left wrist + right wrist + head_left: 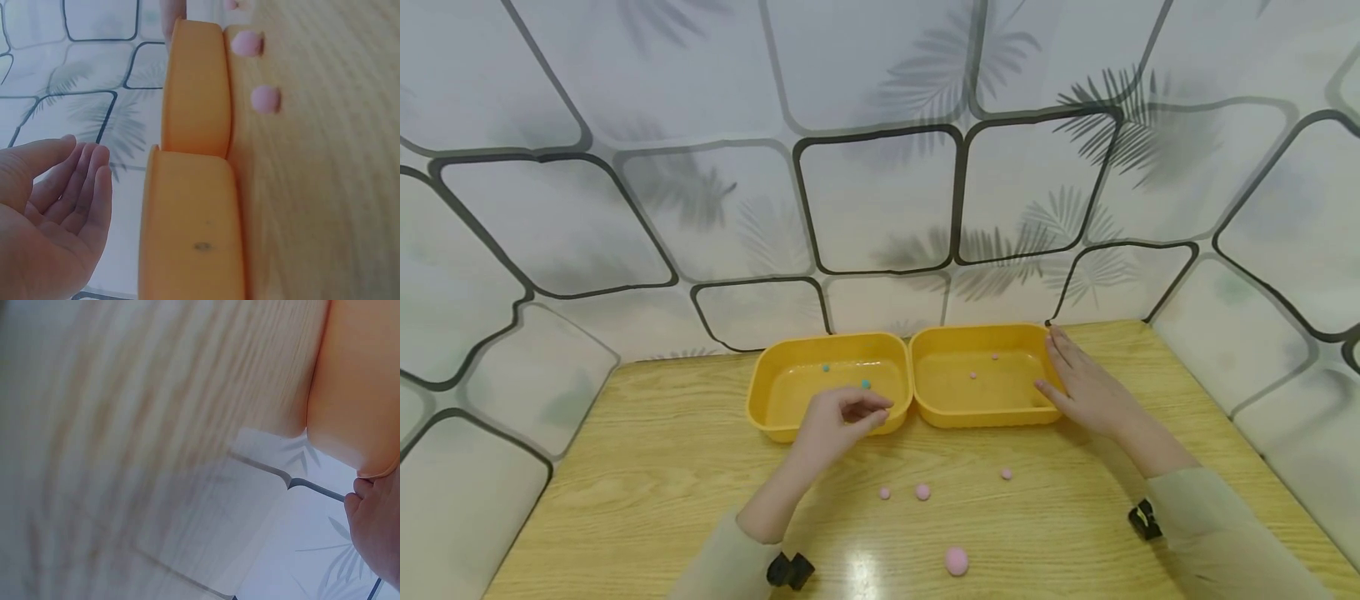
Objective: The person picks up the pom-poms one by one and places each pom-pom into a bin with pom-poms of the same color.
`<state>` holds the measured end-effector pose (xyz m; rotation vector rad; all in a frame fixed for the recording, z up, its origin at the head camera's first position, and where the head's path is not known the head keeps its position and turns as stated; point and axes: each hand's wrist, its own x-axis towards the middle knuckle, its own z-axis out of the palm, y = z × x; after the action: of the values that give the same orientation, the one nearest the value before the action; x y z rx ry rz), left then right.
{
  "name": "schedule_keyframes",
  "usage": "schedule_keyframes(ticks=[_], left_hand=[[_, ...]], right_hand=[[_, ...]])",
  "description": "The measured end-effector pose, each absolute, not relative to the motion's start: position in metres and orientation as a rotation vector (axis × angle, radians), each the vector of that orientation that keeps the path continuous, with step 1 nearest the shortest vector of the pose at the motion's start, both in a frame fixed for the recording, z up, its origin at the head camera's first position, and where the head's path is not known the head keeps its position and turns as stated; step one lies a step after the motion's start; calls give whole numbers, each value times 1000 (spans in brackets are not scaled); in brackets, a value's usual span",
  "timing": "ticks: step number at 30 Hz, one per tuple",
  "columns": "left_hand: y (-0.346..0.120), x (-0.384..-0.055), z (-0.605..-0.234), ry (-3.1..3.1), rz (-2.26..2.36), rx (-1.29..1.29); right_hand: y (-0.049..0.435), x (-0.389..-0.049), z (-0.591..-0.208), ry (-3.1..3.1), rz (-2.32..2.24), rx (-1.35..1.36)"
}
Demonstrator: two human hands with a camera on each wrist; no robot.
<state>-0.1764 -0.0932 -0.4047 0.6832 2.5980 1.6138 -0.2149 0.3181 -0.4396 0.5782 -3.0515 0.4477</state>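
My left hand (pixel 838 421) hovers over the front of the left yellow tray (pixel 767 400), thumb and fingers loosely bent. From the left wrist view, nothing shows between its thumb and fingers. Two small turquoise balls (pixel 866 384) lie in that tray. At the right end of the other yellow tray (pixel 985 419), my right hand (pixel 1086 387) rests on the rim with fingers extended and the thumb reaching over the inner side. Two tiny pink balls (pixel 973 375) are inside this tray. In the right wrist view, only the fingertips (pixel 353 503) show, right at the tray's corner.
Several pink balls of different sizes lie on the wooden table (pixel 647 467) before the trays, the largest pink ball (pixel 956 561) closest to me. The trays stand side by side against a patterned backdrop (pixel 880 200) that also encloses both sides.
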Motion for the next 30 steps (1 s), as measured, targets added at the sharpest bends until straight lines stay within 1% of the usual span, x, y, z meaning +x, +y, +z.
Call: schedule_keyframes(ticks=[13,25,30], left_hand=[[-106,-158,-426,2587,1608,674],[-108,-149,-442,2518,1597,579],[-107,-150,-448,2505,1553,580]], right_hand=[[317,-215,-438,-3040,429,586],[316,-214,-438,-3059,448,569],[316,-214,-437,-3062,458,563]])
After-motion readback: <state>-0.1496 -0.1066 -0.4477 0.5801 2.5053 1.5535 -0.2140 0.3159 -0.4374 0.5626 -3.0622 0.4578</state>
